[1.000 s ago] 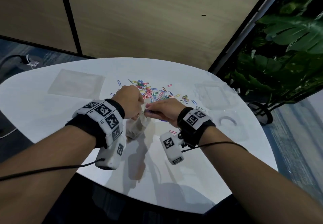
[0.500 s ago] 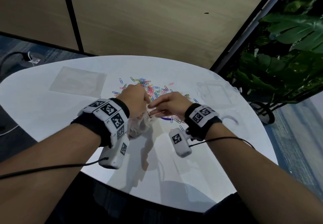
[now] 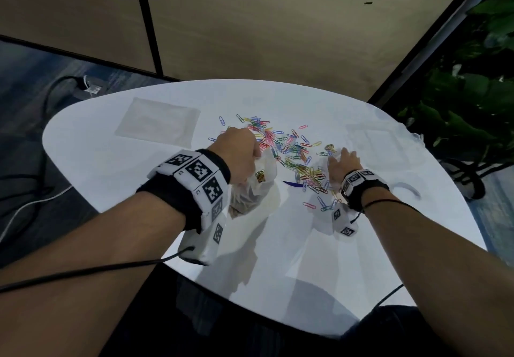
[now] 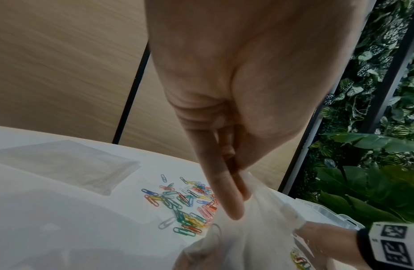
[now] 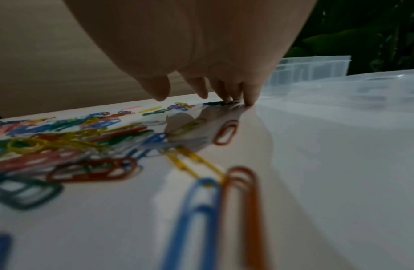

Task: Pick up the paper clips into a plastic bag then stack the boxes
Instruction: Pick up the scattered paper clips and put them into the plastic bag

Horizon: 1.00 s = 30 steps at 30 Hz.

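Note:
Coloured paper clips (image 3: 292, 150) (image 4: 185, 204) (image 5: 90, 146) lie scattered over the middle of the white table (image 3: 111, 162). My left hand (image 3: 239, 150) (image 4: 233, 197) pinches the rim of a clear plastic bag (image 3: 256, 187) (image 4: 252, 237) that holds some clips. My right hand (image 3: 343, 162) (image 5: 206, 91) lies flat at the right side of the pile, fingers spread, fingertips touching the table among the clips. Clear plastic boxes (image 3: 381, 145) (image 5: 317, 67) stand to the right of the pile.
A flat clear plastic bag (image 3: 158, 123) (image 4: 69, 160) lies at the table's far left. A clear ring-shaped piece (image 3: 406, 188) sits near the right edge. Green plants (image 3: 467, 100) stand beyond the table on the right, a wooden wall behind.
My right hand has left the bag's mouth and moved right and forward onto the clip pile, opening flat. The left hand still holds the bag, shifted slightly forward.

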### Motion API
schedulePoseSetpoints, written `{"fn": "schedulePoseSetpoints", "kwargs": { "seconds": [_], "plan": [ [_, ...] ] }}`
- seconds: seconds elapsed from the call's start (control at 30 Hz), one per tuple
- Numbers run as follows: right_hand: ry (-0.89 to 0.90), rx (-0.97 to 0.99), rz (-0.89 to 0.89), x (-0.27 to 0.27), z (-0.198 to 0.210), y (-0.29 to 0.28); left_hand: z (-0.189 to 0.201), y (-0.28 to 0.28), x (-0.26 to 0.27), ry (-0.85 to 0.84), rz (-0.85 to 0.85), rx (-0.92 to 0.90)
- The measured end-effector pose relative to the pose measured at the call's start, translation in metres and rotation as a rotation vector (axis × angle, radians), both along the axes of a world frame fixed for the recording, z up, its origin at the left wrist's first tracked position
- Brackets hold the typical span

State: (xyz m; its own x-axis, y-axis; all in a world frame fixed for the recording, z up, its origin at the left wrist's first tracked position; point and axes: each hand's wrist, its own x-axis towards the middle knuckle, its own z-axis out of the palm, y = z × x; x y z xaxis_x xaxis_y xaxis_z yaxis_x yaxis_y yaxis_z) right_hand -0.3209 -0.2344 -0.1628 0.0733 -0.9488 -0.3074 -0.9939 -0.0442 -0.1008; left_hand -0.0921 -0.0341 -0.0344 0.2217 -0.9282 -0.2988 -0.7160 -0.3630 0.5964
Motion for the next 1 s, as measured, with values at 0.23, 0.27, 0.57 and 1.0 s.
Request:
{"fn": "schedulePoseSetpoints", "kwargs": {
  "seconds": [0.23,0.27,0.57,1.0],
  "plan": [
    [-0.252,0.043,0.147,0.033,0.005,-0.008,0.000,0.001,0.001,-0.021,-0.016,0.007],
    [-0.265,0.039,0.197,0.038,0.006,-0.006,0.000,0.002,0.000,-0.021,-0.017,0.008],
    [-0.068,-0.181,0.564,0.062,0.020,0.013,0.003,0.001,-0.004,-0.028,-0.030,0.023],
    [-1.221,0.319,-0.393,0.037,0.079,0.046,0.008,0.002,-0.003,0.012,-0.041,0.053]
  ]
}}
